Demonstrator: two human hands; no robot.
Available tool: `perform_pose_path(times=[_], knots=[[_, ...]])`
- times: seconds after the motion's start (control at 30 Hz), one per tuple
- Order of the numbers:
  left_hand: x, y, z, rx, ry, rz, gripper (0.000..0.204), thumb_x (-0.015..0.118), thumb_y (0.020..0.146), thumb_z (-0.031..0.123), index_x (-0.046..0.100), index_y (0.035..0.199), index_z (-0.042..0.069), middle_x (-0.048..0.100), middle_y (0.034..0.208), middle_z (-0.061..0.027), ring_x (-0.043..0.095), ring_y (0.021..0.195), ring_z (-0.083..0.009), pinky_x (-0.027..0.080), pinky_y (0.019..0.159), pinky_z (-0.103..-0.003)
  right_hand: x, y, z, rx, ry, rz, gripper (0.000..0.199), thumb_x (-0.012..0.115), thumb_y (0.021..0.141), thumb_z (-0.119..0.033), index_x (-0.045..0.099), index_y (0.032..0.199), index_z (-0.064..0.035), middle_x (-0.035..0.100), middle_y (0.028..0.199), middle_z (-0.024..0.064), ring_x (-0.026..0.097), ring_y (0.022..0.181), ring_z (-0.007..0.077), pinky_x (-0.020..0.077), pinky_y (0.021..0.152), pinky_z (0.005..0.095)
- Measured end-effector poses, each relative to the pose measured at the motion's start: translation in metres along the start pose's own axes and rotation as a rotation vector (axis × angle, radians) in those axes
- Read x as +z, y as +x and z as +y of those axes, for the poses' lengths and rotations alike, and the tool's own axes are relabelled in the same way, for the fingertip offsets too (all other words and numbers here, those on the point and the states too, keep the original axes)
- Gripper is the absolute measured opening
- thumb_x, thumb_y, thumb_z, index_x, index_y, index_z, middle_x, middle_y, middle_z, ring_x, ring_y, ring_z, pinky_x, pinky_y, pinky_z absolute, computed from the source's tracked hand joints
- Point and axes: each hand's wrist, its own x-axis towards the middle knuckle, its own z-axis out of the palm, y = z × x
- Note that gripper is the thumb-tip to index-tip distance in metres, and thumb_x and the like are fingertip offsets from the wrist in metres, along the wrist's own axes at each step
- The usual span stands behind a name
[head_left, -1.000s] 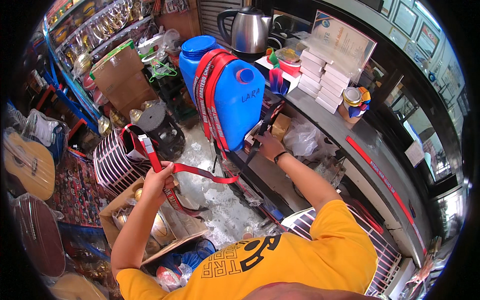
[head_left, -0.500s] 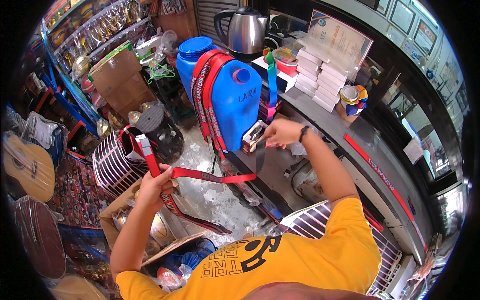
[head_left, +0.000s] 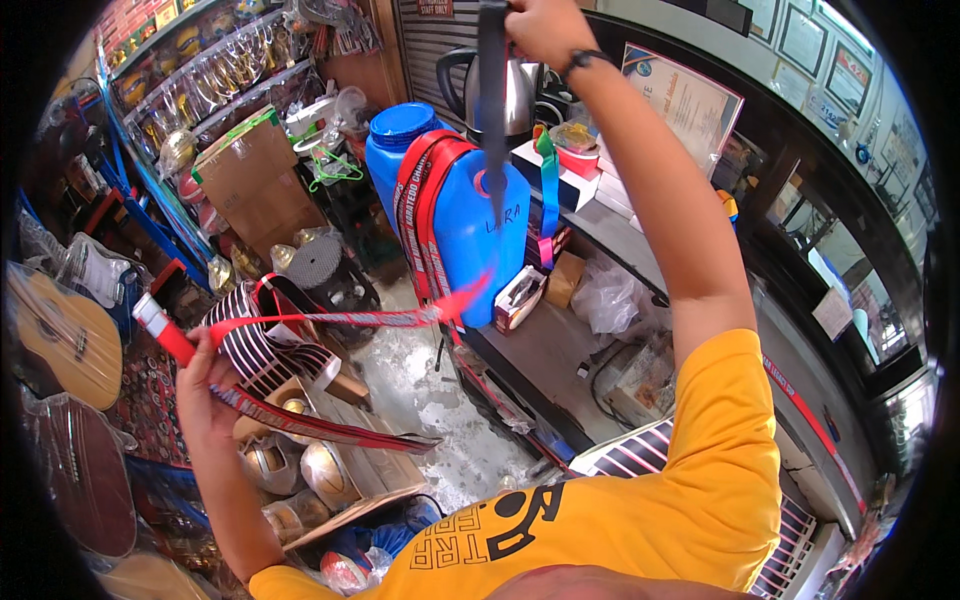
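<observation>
A long red printed ribbon (head_left: pixel 350 319) stretches between my two hands. My left hand (head_left: pixel 206 390), at the left, pinches it beside a folded end with a white tip (head_left: pixel 150 312), and a dark-edged tail of ribbon trails from under this hand toward the middle. High at the top, my right hand (head_left: pixel 548 32) grips the far part of the strip, whose dark back side hangs straight down in front of a blue jerrycan (head_left: pixel 480 235). The fingertips of the right hand are partly cut off by the upper edge. More red ribbons (head_left: pixel 425 200) lie draped over the jerrycan.
A steel kettle (head_left: pixel 520 100) stands behind the jerrycan. A rainbow ribbon (head_left: pixel 549 185) hangs at the counter, with a small box (head_left: pixel 520 297) below. Another red ribbon (head_left: pixel 800 405) lies along the right counter. An open carton (head_left: pixel 375 490) with wrapped balls sits beneath my left arm.
My right hand has risen from beside the jerrycan to the top of the view, pulling the ribbon up. My left hand has moved left and slightly down, still holding the ribbon.
</observation>
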Motion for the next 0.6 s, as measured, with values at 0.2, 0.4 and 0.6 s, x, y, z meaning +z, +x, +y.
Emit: perform_pose_path(times=[0.2,0.4,0.6], knots=[[-0.046,0.011,0.069,0.189,-0.157,0.042,0.014,0.056,0.099,0.014,0.058,0.111,0.005,0.057,0.086,-0.0017,0.038,0.055,-0.0017,0.032,0.044,-0.016,0.088,0.002,0.032,0.342,0.163,-0.233,0.032,0.053,0.08,-0.026,0.073,0.09,-0.0039,0.069,0.089,0.0216,0.067,0.081,0.0356,0.0534,0.078,0.0433],[-0.067,0.012,0.114,0.289,-0.042,0.092,0.02,0.057,0.099,0.013,0.058,0.114,0.0,0.059,0.091,-0.0022,0.035,0.056,-0.0028,0.031,0.045,-0.016,0.156,-0.05,0.06,0.421,-0.142,-0.299,0.031,0.053,0.082,-0.026,0.074,0.083,-0.003,0.071,0.079,0.0185,0.07,0.067,0.0297,0.0558,0.063,0.0424],[-0.063,0.012,0.125,0.304,0.005,0.11,0.022,0.055,0.1,0.012,0.057,0.118,0.0,0.061,0.094,-0.0026,0.033,0.055,-0.0029,0.031,0.046,-0.016,0.154,-0.077,0.057,0.881,0.515,-0.856,0.026,0.058,0.083,-0.024,0.073,0.075,-0.0042,0.071,0.07,0.0115,0.059,0.047,0.0201,0.0452,0.042,0.0356]])
